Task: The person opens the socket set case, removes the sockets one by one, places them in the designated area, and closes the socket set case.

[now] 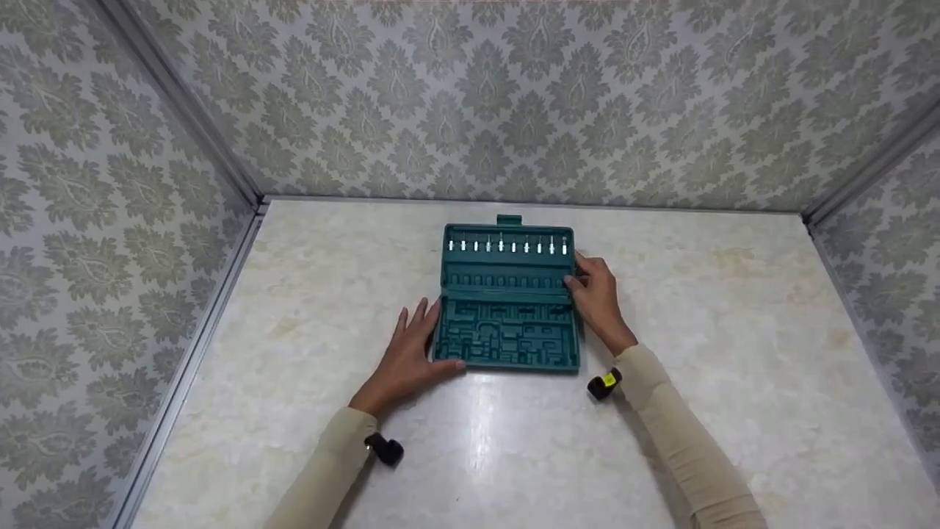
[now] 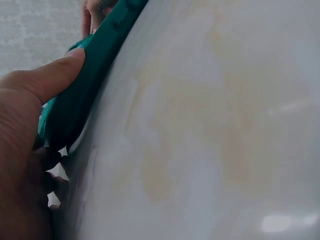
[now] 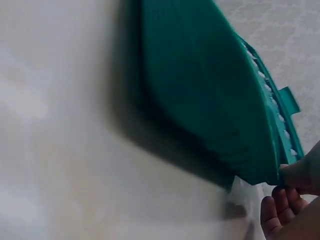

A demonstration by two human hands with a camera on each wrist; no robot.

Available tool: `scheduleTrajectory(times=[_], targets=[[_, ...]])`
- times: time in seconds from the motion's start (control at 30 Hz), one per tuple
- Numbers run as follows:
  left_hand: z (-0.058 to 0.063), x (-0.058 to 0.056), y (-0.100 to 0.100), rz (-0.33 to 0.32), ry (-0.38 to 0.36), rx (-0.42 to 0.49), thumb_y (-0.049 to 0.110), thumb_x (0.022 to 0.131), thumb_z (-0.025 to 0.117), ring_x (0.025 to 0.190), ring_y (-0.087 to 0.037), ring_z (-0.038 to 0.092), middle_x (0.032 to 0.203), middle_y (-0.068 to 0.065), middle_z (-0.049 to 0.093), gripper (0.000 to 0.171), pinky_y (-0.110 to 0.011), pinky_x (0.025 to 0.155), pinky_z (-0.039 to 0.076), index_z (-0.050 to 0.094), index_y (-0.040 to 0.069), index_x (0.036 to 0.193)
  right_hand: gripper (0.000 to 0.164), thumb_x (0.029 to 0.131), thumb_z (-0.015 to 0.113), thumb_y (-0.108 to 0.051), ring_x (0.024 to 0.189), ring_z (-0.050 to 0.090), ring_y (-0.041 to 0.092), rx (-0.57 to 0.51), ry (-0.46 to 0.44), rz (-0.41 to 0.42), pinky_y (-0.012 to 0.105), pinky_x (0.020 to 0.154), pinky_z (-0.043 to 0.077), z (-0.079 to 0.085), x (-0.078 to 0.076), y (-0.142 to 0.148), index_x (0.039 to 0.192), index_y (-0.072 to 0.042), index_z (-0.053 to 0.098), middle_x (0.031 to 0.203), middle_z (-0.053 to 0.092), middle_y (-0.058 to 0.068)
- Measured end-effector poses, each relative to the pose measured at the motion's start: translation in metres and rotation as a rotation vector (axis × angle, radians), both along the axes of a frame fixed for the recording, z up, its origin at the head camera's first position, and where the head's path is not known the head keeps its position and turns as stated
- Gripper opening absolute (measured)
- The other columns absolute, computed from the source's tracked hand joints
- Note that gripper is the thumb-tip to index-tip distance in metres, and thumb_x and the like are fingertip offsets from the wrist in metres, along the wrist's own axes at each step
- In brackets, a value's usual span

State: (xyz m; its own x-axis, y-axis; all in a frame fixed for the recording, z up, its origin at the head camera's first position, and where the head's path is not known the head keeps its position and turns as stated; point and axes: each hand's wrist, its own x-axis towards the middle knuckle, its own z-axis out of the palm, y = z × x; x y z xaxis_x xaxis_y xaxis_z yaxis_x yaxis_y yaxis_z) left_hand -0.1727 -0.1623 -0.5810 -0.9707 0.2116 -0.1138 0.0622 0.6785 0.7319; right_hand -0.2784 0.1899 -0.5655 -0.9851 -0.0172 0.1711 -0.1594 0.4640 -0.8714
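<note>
A green plastic bit case (image 1: 507, 290) lies opened out flat on the table, with its latch tab at the far side. In its far half stands a row of several small silver screwdriver bits (image 1: 501, 245); the near half shows molded, bare recesses. My left hand (image 1: 402, 364) is at the near left corner, fingers spread straight along the side and thumb (image 2: 67, 70) against the near wall. At the right side, my right hand (image 1: 596, 294) pinches the far half's edge near the hinge, thumb on top. Its other fingers (image 3: 282, 207) are curled below the rim.
The case is on a pale marbled table (image 1: 316, 294) with wide bare surface on both sides. Patterned wall panels (image 1: 485, 95) close off the back, left and right. Each wrist carries a small black camera (image 1: 604, 384).
</note>
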Motion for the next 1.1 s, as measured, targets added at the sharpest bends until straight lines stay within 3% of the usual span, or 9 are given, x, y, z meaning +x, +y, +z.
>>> scheduleTrajectory(times=[0.17, 0.3, 0.53, 0.67, 0.8, 1.1], targets=[[0.0, 0.0, 0.0, 0.006, -0.012, 0.012, 0.074, 0.083, 0.084, 0.17, -0.032, -0.012, 0.185, 0.004, 0.002, 0.123, -0.066, 0.134, 0.007, 0.011, 0.042, 0.177, 0.052, 0.111, 0.058, -0.001, 0.104, 0.051, 0.03, 0.066, -0.056, 0.013, 0.043, 0.094, 0.043, -0.001, -0.002, 0.002, 0.162, 0.002, 0.049, 0.121, 0.06, 0.022], [0.0, 0.001, 0.0, 0.012, -0.024, 0.009, 0.076, 0.081, 0.084, 0.17, -0.032, -0.012, 0.185, 0.006, 0.001, 0.124, -0.066, 0.134, 0.007, 0.01, 0.045, 0.177, 0.05, 0.111, 0.057, -0.002, 0.104, 0.049, 0.029, 0.086, -0.074, 0.03, 0.042, 0.092, 0.041, -0.001, -0.004, 0.002, 0.161, 0.003, 0.051, 0.121, 0.062, 0.02], [0.0, 0.001, -0.001, -0.005, -0.011, 0.011, 0.073, 0.083, 0.084, 0.17, -0.033, -0.01, 0.186, 0.004, 0.001, 0.124, -0.068, 0.133, 0.008, 0.011, 0.04, 0.178, 0.048, 0.113, 0.057, -0.008, 0.104, 0.053, 0.029, 0.106, -0.133, 0.084, 0.042, 0.088, 0.045, 0.003, -0.005, 0.011, 0.159, 0.005, 0.054, 0.12, 0.06, 0.019], [0.001, -0.001, 0.0, -0.006, -0.003, 0.024, 0.072, 0.084, 0.084, 0.17, -0.032, -0.01, 0.186, 0.004, 0.001, 0.123, -0.067, 0.134, 0.007, 0.012, 0.039, 0.178, 0.05, 0.113, 0.057, -0.01, 0.116, 0.058, 0.032, 0.107, -0.152, 0.107, 0.049, 0.099, 0.051, 0.011, -0.01, 0.018, 0.16, 0.005, 0.05, 0.134, 0.059, 0.022], [0.0, -0.003, 0.0, -0.008, 0.008, 0.015, 0.072, 0.084, 0.084, 0.171, -0.034, -0.008, 0.186, 0.002, 0.003, 0.123, -0.066, 0.134, 0.008, 0.013, 0.037, 0.178, 0.048, 0.113, 0.057, -0.009, 0.128, 0.058, 0.037, 0.166, -0.111, 0.145, 0.054, 0.111, 0.048, 0.015, -0.022, 0.022, 0.158, 0.006, 0.051, 0.143, 0.057, 0.026], [-0.004, -0.003, 0.0, -0.01, 0.015, 0.01, 0.072, 0.084, 0.083, 0.171, -0.035, -0.008, 0.186, 0.0, 0.004, 0.123, -0.064, 0.135, 0.007, 0.014, 0.033, 0.178, 0.043, 0.114, 0.058, -0.008, 0.126, 0.059, 0.041, 0.319, -0.098, 0.295, 0.058, 0.11, 0.049, 0.024, -0.043, 0.028, 0.153, 0.008, 0.056, 0.142, 0.055, 0.029]])
